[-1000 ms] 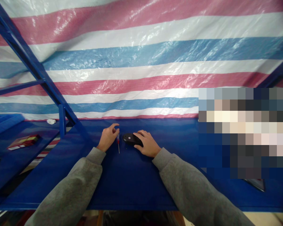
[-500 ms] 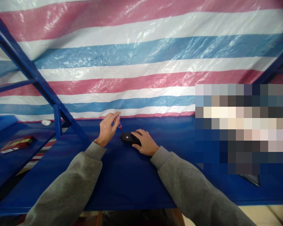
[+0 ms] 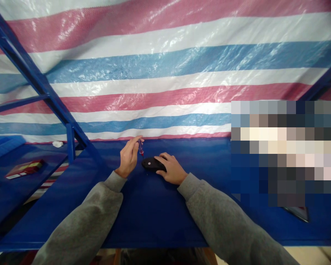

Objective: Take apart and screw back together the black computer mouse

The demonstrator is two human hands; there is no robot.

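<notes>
My left hand (image 3: 128,157) pinches a small screwdriver (image 3: 141,148) with a red handle between its fingertips. The screwdriver stands nearly upright, and its thin shaft points down close to the left end of a black computer mouse (image 3: 153,164). My right hand (image 3: 172,169) lies over the mouse's right part, with the fingers curled on top and hiding much of it. The mouse rests on a dark blue table top (image 3: 154,213). Grey sweatshirt sleeves cover both my forearms.
A blue metal frame (image 3: 35,77) rises at the left, beside a lower blue shelf holding a red-and-yellow box (image 3: 24,169) and a blue tray (image 3: 4,147). Striped tarpaulin (image 3: 165,73) hangs behind the table. A pixelated patch (image 3: 284,154) hides the right side.
My left hand has raised the screwdriver from low on the table to upright above the mouse's left end. My right hand stays on the mouse.
</notes>
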